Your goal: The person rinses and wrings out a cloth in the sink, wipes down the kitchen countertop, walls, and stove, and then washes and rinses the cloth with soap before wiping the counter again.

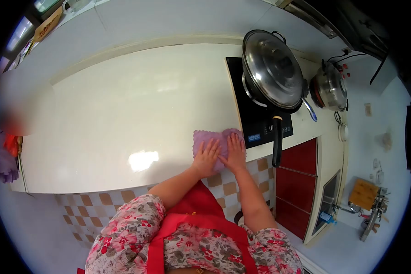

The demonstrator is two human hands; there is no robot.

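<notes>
Purple cloth (198,137): middle lies hidden beneath left hand (207,157) and right hand (234,153); palms out of sight. Pan (277,137): steel lid (274,68) conceals contents. Hob (260,121): pan covers part. Blue label (254,138), near counter's (114,105) front edge: print too small. Counter's left edge: patch blurs, unidentifiable. Red apron (192,198): bottom picture edge cuts it off.

A lidded pan (275,68) stands near, apparently, a pot (332,87).

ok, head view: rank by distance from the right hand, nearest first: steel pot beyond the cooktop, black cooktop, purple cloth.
1. Purple cloth: directly under the right hand.
2. Black cooktop: just to the hand's right.
3. Steel pot: farthest, beyond the cooktop on the right.
</notes>
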